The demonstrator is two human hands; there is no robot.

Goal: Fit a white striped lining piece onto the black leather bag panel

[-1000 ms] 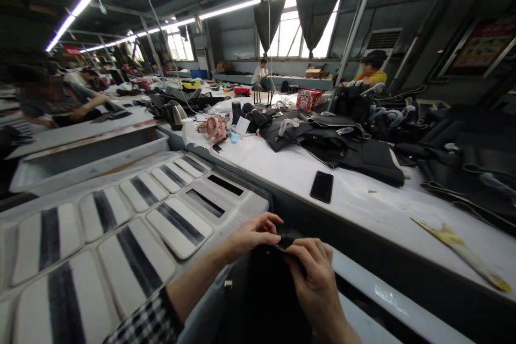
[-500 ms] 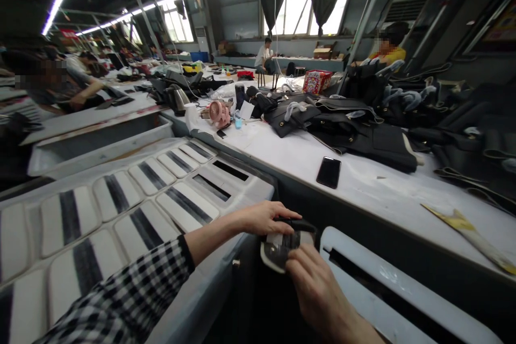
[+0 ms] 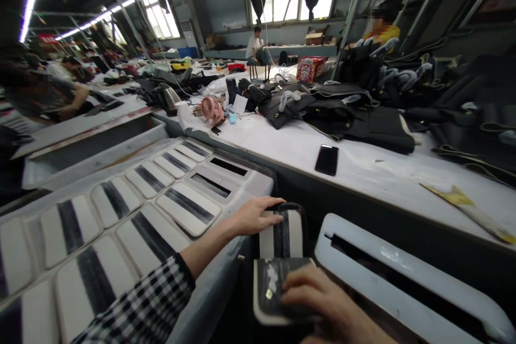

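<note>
My left hand (image 3: 258, 216) grips the upper left edge of a striped leather bag piece (image 3: 297, 236), cream with a black band down the middle and a dark rounded rim. The piece hangs in the dark gap between two work surfaces. Its lower part is a dark flap (image 3: 268, 293) with a cream border and pale shiny patches, folded toward me. My right hand (image 3: 322, 298) is closed over the flap's right side, slightly blurred, its fingertips resting on the dark face. The thumb of the right hand is hidden.
Left, several cream panels with black bands (image 3: 187, 207) lie in rows on a covered table. A pale blue slotted board (image 3: 387, 263) is close on the right. Beyond are a phone (image 3: 326, 159), a yellow-stained strip (image 3: 463, 209), a small pink fan (image 3: 212, 110) and black bags (image 3: 363, 123). Co-workers sit farther off.
The bag piece has opened out from a bent shape, so its striped upper part now shows. My right hand has moved down with the flap; my left stays at the top edge.
</note>
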